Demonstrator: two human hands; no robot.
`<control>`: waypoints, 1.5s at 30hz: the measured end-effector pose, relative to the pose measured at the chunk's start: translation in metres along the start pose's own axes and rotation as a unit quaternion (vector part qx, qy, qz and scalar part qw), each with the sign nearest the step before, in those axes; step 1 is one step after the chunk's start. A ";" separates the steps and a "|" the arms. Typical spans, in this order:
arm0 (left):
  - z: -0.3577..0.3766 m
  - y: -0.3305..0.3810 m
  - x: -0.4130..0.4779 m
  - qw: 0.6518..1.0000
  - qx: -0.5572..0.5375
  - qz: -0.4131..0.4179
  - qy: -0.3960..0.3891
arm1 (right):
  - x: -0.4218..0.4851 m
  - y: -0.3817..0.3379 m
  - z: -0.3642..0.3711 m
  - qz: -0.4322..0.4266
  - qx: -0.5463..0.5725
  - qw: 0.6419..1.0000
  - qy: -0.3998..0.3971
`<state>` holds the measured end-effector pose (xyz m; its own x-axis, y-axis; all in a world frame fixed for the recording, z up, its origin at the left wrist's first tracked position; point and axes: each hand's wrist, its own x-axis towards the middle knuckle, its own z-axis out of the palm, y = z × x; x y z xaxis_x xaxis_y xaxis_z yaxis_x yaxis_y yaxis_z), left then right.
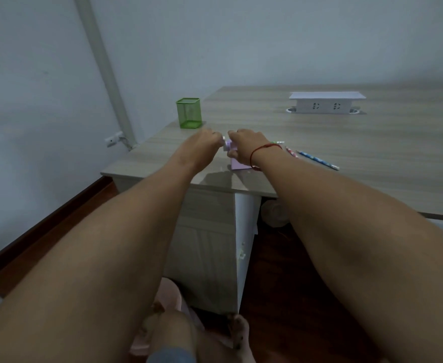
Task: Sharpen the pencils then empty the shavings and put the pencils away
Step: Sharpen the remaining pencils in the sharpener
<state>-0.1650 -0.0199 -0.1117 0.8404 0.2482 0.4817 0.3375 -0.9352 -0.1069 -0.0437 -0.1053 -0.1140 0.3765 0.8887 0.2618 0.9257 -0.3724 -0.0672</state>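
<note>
A small lilac pencil sharpener [237, 163] stands near the desk's front left corner, mostly hidden behind my hands. My right hand [244, 146] rests on top of its body and holds it. My left hand [204, 141] is closed on something small at the sharpener's left end; what it is stays hidden. Three patterned pencils lie to the right of my right wrist: a green one [278, 142], a red one [291, 151] and a blue one [317, 160]. A green mesh pencil holder [189, 112] stands upright behind my left hand.
The wooden desk [346, 153] ends just in front of the sharpener. A white socket block [325, 102] sits at the back. A pale bag [274, 212] lies under the desk on the dark floor. Pink slippers [168, 297] are by my feet.
</note>
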 end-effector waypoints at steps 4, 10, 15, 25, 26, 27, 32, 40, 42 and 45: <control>0.005 0.011 -0.014 0.998 -0.018 0.001 -0.058 | 0.002 0.002 0.001 0.003 0.002 1.000 -0.006; 0.032 0.008 -0.018 0.989 -0.033 -0.049 -0.137 | 0.001 0.001 0.006 -0.002 0.002 1.000 0.011; 0.040 -0.007 0.002 0.980 -0.044 -0.050 -0.190 | 0.002 0.000 0.011 0.003 0.012 0.999 0.033; 0.017 -0.027 0.041 0.992 0.050 0.022 -0.110 | 0.001 0.004 0.005 -0.007 0.003 1.000 0.011; 0.014 -0.029 0.044 0.994 0.049 0.029 -0.093 | 0.003 0.004 0.004 -0.005 0.001 1.000 0.004; 0.013 -0.030 0.045 0.995 0.046 0.037 -0.081 | 0.004 0.004 0.003 -0.001 -0.002 1.000 -0.003; 0.008 -0.030 0.039 0.998 0.031 0.036 -0.031 | 0.004 0.001 0.001 0.012 -0.008 1.000 -0.014; 0.003 -0.012 0.015 0.999 0.021 0.028 0.014 | 0.002 -0.001 -0.001 0.022 0.008 1.000 -0.010; 0.004 -0.008 0.004 1.000 0.018 0.019 0.011 | 0.002 -0.003 -0.001 0.026 0.015 1.000 -0.009; 0.007 0.006 -0.013 0.999 0.016 0.015 -0.039 | 0.002 -0.004 0.001 0.031 0.015 0.999 -0.006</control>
<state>-0.1713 -0.0266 -0.1244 0.8802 0.2401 0.4095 0.3238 -0.9344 -0.1482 -0.0468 -0.1020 -0.1141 0.4338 0.8669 0.2453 0.9010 -0.4192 -0.1120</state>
